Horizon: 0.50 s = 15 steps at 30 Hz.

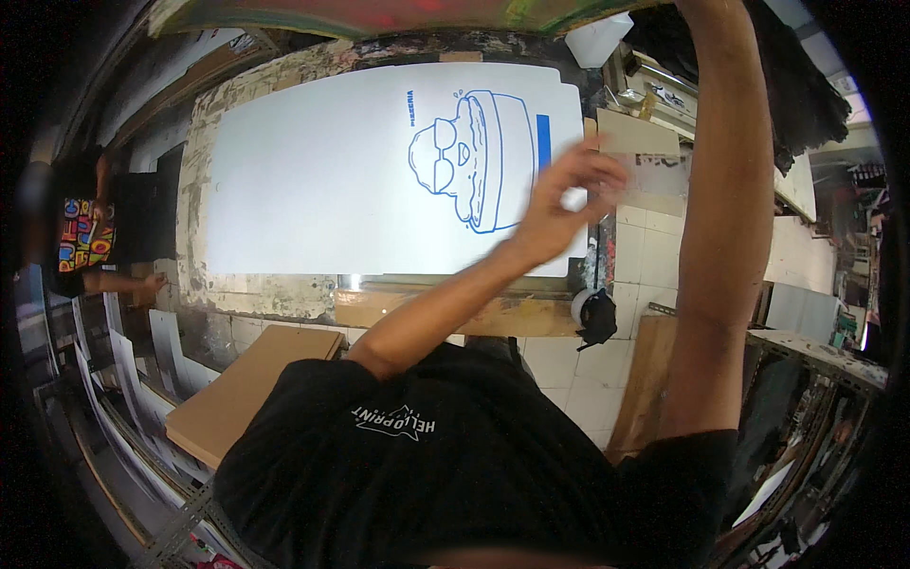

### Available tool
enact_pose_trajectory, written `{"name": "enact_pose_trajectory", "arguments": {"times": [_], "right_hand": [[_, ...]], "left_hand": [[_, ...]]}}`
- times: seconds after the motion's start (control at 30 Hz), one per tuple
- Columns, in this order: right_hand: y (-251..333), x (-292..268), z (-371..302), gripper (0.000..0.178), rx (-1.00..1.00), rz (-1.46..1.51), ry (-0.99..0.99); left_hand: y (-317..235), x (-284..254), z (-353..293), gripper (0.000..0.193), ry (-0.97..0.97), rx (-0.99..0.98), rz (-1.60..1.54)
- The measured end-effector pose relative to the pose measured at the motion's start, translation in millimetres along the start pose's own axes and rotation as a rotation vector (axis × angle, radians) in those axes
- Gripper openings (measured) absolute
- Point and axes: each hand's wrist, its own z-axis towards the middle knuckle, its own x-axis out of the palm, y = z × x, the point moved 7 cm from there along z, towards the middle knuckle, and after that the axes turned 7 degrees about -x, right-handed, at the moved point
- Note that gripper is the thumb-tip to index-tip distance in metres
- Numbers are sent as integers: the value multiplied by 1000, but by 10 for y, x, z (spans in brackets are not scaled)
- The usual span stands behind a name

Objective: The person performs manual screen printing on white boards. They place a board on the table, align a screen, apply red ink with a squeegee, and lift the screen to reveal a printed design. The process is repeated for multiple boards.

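Observation:
A large white sheet [303,180] with a blue printed cartoon drawing lies flat on a paint-stained work table [194,190]. Over the sheet's right end reaches my left hand [573,194], partly blurred. Its fingers are loosely bent, with a gap between thumb and fingers, and nothing shows in it. My right arm [725,209] stretches up along the right side to the top edge, where its hand is cut off. Near that wrist, the underside of a raised, paint-smeared frame or board [379,17] spans the top.
A stack of brown cardboard [251,379] lies at the near left, beside upright white sheets [171,351] in a rack. At the far left stands another person [90,223]. A black cloth bundle [597,318] hangs by the table's right corner. Shelving [815,370] lines the right.

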Motion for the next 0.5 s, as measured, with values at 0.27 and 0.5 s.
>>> {"name": "enact_pose_trajectory", "arguments": {"times": [0.27, 0.5], "right_hand": [[734, 222, -1280, 59, -59, -132, 68], [1513, 784, -2258, 69, 207, 85, 555]], "left_hand": [[-1491, -2065, -1145, 83, -548, 447, 12], [-771, -2606, -2375, 69, -966, 2, 166]]}}
